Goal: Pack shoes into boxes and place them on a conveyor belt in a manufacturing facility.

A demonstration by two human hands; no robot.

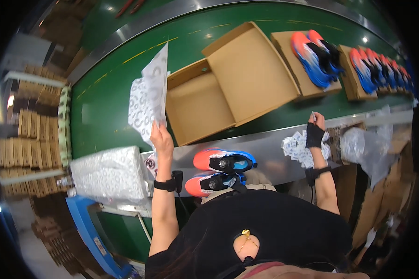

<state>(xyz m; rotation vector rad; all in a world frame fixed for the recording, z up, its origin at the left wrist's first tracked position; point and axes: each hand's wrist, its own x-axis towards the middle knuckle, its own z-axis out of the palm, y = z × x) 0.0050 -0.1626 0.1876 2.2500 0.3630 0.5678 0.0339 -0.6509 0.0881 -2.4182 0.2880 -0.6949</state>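
My left hand [162, 138] is closed on a sheet of white wrapping paper [146, 100] with a grey letter-like pattern, held up at the left side of an open brown shoebox [200, 104]. The box's lid stands open to the right, and its inside shows bare cardboard. My right hand [315, 131], in a black fingerless glove, pinches a small white packet [314, 117] above a loose pile of similar packets [294, 148]. Close to my body, a pair of orange, white and blue sneakers [223, 160] lies on the metal edge.
Plastic-wrapped patterned paper [108, 174] is stacked at the left. Farther right on the green conveyor [107, 102], more sneakers [314, 58] sit on brown boxes. A clear plastic bag [365, 144] lies beside the packets. Shelves of brown boxes [25, 153] line the far left.
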